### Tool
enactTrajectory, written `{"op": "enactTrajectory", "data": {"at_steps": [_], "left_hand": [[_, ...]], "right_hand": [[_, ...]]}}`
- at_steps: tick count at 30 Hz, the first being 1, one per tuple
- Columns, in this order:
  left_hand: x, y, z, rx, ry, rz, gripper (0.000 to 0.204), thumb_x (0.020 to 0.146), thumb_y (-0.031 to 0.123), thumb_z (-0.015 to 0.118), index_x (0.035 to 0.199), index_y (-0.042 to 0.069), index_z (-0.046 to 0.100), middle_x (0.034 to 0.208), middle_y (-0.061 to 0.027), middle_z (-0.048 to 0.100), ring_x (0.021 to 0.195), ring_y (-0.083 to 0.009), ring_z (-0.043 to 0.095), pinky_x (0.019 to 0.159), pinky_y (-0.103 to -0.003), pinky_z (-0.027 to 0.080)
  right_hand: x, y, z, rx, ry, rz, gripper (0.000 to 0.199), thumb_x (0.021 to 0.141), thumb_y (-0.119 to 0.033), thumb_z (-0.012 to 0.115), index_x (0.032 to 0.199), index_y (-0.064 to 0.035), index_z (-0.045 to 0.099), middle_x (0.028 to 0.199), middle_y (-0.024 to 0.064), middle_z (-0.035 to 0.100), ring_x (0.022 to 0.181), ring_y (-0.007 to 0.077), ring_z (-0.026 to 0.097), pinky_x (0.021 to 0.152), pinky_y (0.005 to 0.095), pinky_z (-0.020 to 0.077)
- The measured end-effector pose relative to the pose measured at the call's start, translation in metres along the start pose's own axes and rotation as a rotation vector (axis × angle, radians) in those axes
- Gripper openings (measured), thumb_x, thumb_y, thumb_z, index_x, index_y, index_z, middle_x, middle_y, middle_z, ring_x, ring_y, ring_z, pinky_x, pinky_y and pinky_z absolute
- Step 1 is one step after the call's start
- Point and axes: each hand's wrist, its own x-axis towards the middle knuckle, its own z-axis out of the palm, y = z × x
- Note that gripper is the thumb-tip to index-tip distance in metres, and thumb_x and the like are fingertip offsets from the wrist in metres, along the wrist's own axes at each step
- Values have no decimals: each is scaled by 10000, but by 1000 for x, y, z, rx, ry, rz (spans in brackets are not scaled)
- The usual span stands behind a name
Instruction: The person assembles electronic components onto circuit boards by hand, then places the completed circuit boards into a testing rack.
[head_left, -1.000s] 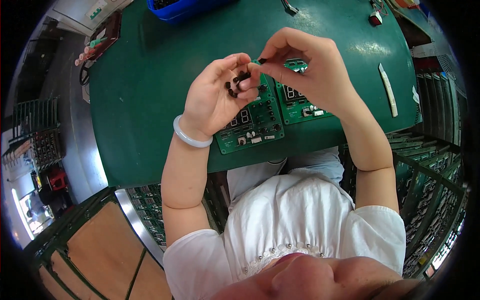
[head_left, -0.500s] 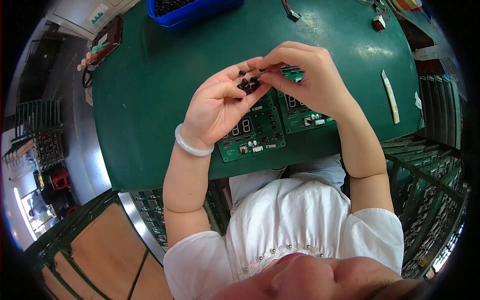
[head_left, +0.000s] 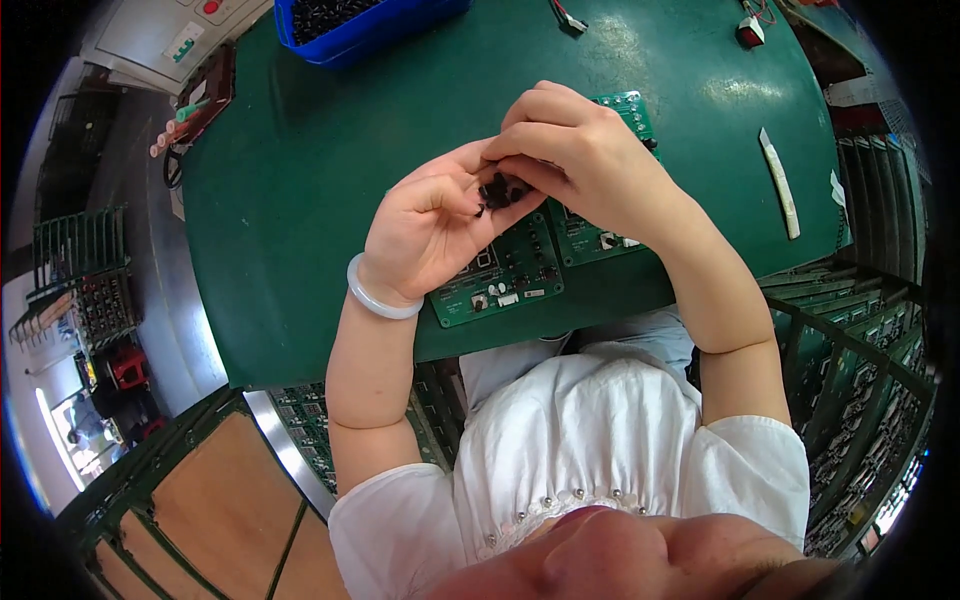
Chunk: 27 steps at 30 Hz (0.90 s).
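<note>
My left hand is cupped palm up and holds several small black parts, which look like little plastic caps. A pale bangle circles its wrist. From the right, my right hand reaches over the left fingers. Its fingertips are pinched together at the pile, and whatever lies between them is hidden. Below the hands a green circuit board with a digit display lies on the table, partly covered by my left hand. Beside it lies a second green circuit board, mostly behind my right hand and wrist.
A blue bin full of small black parts stands at the far left of the green table. On the right lies a pale-handled knife. A wired red switch and a small connector sit at the far edge. Racks of boards flank me.
My right hand has shifted slightly left and closer over the left palm, its fingertips now at the black parts. More of the second board's far end shows. The view has moved slightly.
</note>
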Motion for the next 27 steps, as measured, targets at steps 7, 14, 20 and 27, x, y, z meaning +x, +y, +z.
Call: {"op": "enactTrajectory", "data": {"at_steps": [7, 14, 20, 27], "left_hand": [[1, 1, -6, -90, -142, 25, 559, 755, -70, 360, 1308, -152, 389, 1308, -213, 487, 1283, -289, 451, 1149, -446, 317], [4, 1, 8, -41, -26, 11, 550, 840, -89, 345, 1385, -162, 313, 1417, -277, 388, 1352, -343, 391, 1174, -436, 306], [2, 5, 4, 51, 71, 21, 450, 945, -85, 350, 1389, -155, 321, 1440, -321, 357, 1346, -359, 414, 1114, -348, 414], [-4, 11, -17, 22, 66, 61, 289, 1024, 134, 471, 1215, -79, 510, 1091, -172, 623, 962, -142, 644, 807, -194, 574]], "right_hand": [[1, 1, 6, 0, 17, -10, 133, 806, 6, 668, 928, -13, 620, 905, 88, 560, 823, 265, 586, 684, 357, 525], [1, 11, -13, 35, 68, 100, 100, 874, -40, 625, 938, -6, 558, 885, 118, 552, 819, 304, 575, 694, 362, 496], [-18, 26, -61, -26, -33, 186, 105, 878, -43, 630, 952, -3, 567, 889, 126, 582, 804, 296, 612, 686, 364, 501], [-49, 79, -79, -16, -126, 240, 47, 926, -22, 582, 957, -15, 547, 928, 70, 536, 826, 201, 557, 727, 288, 462]]}}
